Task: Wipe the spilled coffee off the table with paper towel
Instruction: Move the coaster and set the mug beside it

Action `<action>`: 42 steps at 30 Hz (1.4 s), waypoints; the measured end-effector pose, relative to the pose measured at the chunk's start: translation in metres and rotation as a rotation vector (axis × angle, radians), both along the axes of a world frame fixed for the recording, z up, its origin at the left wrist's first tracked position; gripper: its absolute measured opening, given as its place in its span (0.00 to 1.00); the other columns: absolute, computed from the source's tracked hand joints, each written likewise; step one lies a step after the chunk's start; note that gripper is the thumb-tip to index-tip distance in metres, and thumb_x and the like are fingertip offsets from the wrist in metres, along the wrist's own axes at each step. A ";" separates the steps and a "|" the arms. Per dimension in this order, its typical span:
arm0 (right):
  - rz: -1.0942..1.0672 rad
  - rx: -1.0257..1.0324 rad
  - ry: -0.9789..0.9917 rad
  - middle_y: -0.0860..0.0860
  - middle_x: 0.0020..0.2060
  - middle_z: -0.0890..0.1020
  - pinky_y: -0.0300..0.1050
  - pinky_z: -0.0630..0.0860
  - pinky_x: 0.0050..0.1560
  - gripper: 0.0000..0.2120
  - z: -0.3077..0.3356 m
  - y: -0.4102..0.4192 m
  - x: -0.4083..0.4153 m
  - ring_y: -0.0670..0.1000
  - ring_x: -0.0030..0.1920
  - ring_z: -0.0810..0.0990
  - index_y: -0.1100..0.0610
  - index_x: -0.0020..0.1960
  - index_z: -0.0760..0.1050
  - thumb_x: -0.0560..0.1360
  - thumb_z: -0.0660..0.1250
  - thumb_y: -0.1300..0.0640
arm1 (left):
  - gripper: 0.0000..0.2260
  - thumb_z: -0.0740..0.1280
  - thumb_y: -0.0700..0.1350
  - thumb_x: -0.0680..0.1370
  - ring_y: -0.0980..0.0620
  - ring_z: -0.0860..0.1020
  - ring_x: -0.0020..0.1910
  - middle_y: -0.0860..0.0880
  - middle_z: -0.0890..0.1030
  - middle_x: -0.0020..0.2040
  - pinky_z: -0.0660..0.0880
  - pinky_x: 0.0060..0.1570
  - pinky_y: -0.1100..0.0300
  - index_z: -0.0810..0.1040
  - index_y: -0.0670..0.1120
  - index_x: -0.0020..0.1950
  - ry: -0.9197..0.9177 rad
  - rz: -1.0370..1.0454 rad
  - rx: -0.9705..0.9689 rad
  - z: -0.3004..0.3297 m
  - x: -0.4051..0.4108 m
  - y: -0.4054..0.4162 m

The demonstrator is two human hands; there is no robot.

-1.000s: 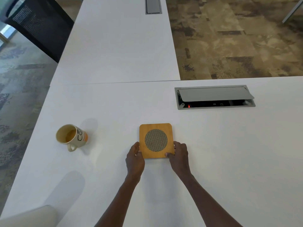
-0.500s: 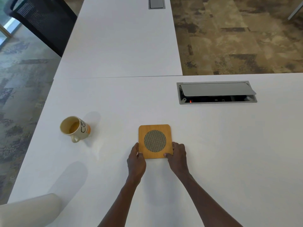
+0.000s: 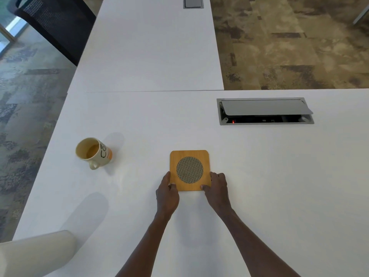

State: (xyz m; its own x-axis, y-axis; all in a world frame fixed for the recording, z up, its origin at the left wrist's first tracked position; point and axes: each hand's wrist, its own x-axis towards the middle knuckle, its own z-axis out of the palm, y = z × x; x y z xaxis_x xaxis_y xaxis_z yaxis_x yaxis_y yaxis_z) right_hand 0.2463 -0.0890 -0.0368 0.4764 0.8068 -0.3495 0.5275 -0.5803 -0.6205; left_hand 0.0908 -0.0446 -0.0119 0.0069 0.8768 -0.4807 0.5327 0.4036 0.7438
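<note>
At the near middle of the white table (image 3: 259,176), a square wooden coaster (image 3: 189,170) with a round mesh centre is being steadied at its two near corners. No spilled coffee and no paper towel can be made out anywhere on the surface; the only coffee seen sits inside the mug (image 3: 92,151), well apart at about nine o'clock from the coaster. A pale rounded object (image 3: 36,254) at seven o'clock cannot be identified. The step in hand is judged to be squaring the coaster up, and it would be done best with light, even pressure from both sides, so the piece is slid flat rather than tipped. The left hand (image 3: 167,193) is seen half closed, thumb laid on the near-left corner, fingers along the left edge. The right hand (image 3: 216,189) is likewise half curled, thumb tip pressed on the near-right corner, fingers beside the right edge. Nothing is lifted; the coaster lies flat on the table
</note>
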 end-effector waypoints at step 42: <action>0.688 0.132 0.130 0.54 0.65 0.77 0.46 0.74 0.58 0.28 0.065 0.237 -0.204 0.55 0.57 0.78 0.60 0.71 0.68 0.73 0.71 0.63 | 0.16 0.66 0.52 0.81 0.40 0.80 0.54 0.41 0.85 0.50 0.75 0.56 0.49 0.84 0.41 0.55 0.006 0.586 0.126 0.019 -0.186 0.121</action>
State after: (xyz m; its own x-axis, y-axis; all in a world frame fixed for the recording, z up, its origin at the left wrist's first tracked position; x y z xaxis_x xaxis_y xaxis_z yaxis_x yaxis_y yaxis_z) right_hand 0.0421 0.1477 0.0279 -0.1949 0.9490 -0.2478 0.6641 -0.0582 -0.7453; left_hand -0.0952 0.0761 0.0072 -0.4981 0.7838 -0.3710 0.2524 0.5404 0.8027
